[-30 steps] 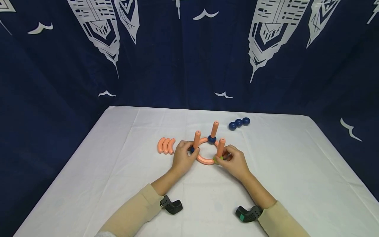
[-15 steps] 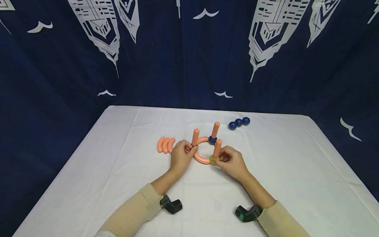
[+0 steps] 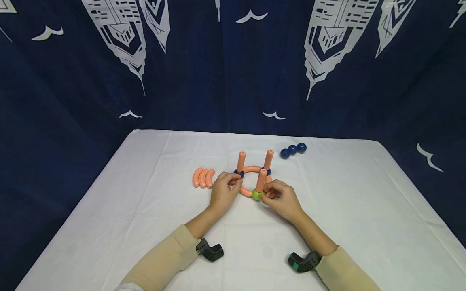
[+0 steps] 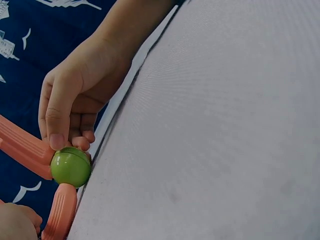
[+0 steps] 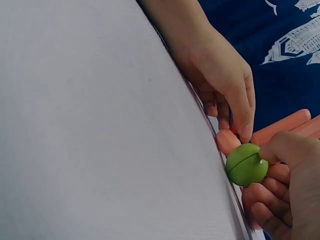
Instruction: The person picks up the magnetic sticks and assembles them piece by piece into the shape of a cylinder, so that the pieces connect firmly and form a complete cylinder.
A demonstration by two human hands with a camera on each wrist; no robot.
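Observation:
A ring of curved orange rods joined by balls stands on the white table, with three upright orange rods on it. Its near ball is green (image 3: 257,195); the two behind are blue, one at the left (image 3: 239,173). My right hand (image 3: 284,199) pinches the green ball, seen closely in the right wrist view. With thumb and forefinger, my left hand (image 3: 225,189) holds the curved orange rod (image 3: 246,192) at the ring's left side, just below the left blue ball. In the left wrist view the green ball (image 4: 71,167) joins an upright rod (image 4: 25,145) and a curved rod (image 4: 61,212).
Several loose curved orange rods (image 3: 202,178) lie side by side left of the ring. Three loose blue balls (image 3: 293,150) form a row at the back right. A dark blue patterned curtain (image 3: 225,72) hangs behind the table (image 3: 174,153).
The ring has turned clockwise as seen from above: the green ball has moved left and nearer, the left blue ball back. My left fingers have slipped from that ball onto the rod.

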